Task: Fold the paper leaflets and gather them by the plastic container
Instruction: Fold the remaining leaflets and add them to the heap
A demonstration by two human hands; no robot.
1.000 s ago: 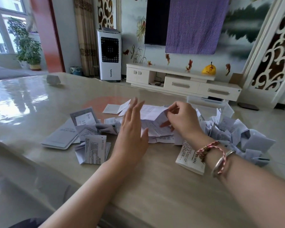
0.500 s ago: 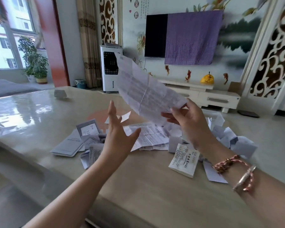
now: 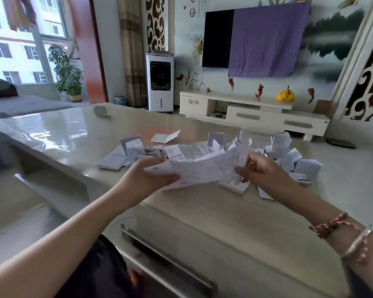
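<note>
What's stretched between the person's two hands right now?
A printed paper leaflet, gripped by the left hand and right hand, seen in the head view.

a glossy beige table (image 3: 73, 134) reflects daylight from a big window (image 3: 19, 50) at the left, where a potted plant (image 3: 67, 76) stands by a red pillar (image 3: 88, 46). against the painted far wall (image 3: 332, 50) hang a dark tv (image 3: 218, 37) half draped in purple cloth (image 3: 265, 39), above a low white cabinet (image 3: 252, 112); a white air cooler (image 3: 159, 82) stands beside a patterned curtain (image 3: 131, 50)
</note>
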